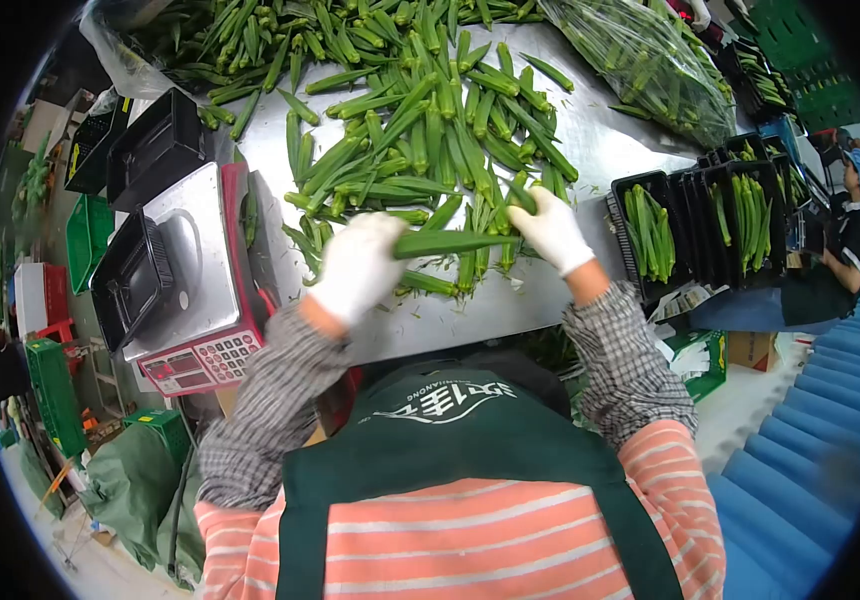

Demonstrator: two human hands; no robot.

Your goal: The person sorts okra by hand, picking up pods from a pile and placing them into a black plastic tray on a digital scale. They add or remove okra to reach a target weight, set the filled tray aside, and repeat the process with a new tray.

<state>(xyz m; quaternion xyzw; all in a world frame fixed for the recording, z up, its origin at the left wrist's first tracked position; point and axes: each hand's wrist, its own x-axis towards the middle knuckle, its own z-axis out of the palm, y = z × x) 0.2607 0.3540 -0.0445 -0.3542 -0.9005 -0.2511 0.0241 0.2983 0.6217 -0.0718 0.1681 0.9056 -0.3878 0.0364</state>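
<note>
A heap of green okra (440, 140) spreads over the steel table (590, 130) in front of me. In a white glove, my left hand (360, 268) is closed around okra pods (450, 243), whose tips point right. My right hand (554, 232), gloved as well, is at the near right edge of the heap. Its fingers pinch an okra pod (521, 196), close to the tips of the pods in my left hand. Loose pods and small green scraps lie under and between both hands.
Left of the heap is a red and silver scale (200, 260) with a black tray (133, 278) on it. More black trays (155, 140) stand behind it. On the right, trays of okra (650, 232) line up beside a plastic bag of okra (650, 65). Another person (843, 255) is farther right.
</note>
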